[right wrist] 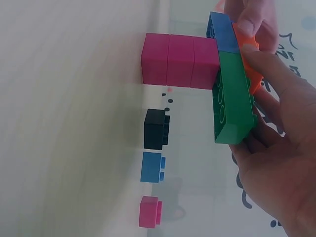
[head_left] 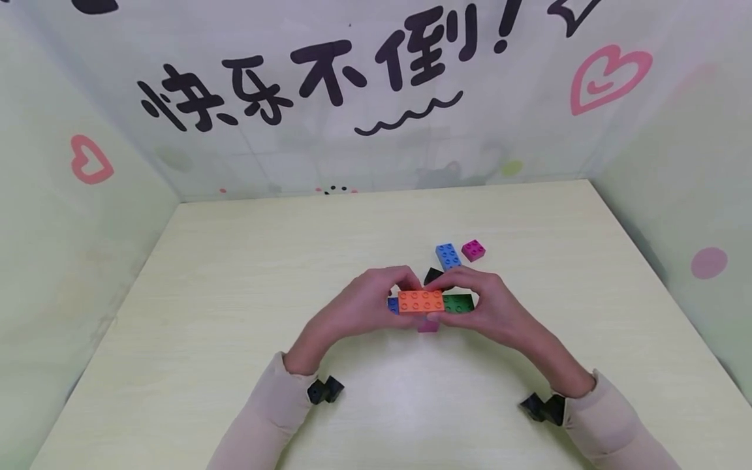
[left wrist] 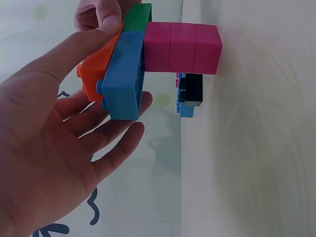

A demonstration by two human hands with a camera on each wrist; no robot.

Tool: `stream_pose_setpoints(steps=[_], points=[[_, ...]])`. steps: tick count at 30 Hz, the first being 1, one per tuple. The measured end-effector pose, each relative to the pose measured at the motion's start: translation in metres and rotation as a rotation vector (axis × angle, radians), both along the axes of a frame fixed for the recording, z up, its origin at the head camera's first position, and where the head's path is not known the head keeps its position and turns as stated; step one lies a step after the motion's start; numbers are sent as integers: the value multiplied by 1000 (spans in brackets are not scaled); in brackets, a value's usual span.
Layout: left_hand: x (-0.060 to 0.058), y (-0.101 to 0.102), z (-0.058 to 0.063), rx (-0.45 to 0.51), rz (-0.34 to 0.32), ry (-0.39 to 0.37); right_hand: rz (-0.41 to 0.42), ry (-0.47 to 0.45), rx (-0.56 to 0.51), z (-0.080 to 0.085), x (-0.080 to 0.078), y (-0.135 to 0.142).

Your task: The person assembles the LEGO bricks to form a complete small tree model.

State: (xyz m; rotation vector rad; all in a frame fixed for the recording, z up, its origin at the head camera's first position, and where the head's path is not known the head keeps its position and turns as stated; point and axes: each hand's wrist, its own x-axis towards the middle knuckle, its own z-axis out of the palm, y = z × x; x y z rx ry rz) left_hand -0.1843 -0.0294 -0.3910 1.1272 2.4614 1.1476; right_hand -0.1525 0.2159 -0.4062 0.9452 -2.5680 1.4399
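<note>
An upright stack of three magenta bricks [left wrist: 182, 48] stands on the table. Across its top lie a blue brick [left wrist: 123, 79] and a green brick [right wrist: 234, 98], end to end. An orange brick [head_left: 420, 301] sits over both, studs up, spanning where they meet. My left hand [head_left: 364, 301] pinches the orange brick near its left end, thumb on the near side and fingers at the far side. From the right, my right hand [head_left: 499, 307] pinches the same brick, its thumb close to the left one. In the head view the hands partly hide the blue brick.
Behind the stack a black brick [right wrist: 154, 129], a loose blue brick [head_left: 448, 256] and a small magenta brick [head_left: 473, 250] lie on the pale wooden table [head_left: 247, 274]. Printed fabric walls [head_left: 282, 156] enclose its back and sides. Black wrist cameras [head_left: 325, 390] sit at both cuffs.
</note>
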Motion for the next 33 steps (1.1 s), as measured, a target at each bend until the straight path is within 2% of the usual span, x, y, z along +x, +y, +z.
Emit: stream_pose_setpoints(steps=[7, 13, 18, 27, 31, 33], points=[[4, 8, -6, -87, -2, 27, 0, 9, 6, 0, 0, -1], [7, 9, -4, -87, 24, 30, -10, 20, 14, 1, 1, -1], [6, 11, -5, -98, 19, 31, -10, 20, 19, 0, 1, 0], [5, 9, -5, -103, 23, 47, 27, 45, 28, 3, 0, -1], [5, 9, -5, -98, 24, 29, 67, 86, 47, 11, -1, 5], [5, 9, -5, -101, 24, 23, 64, 137, 38, 16, -2, 11]])
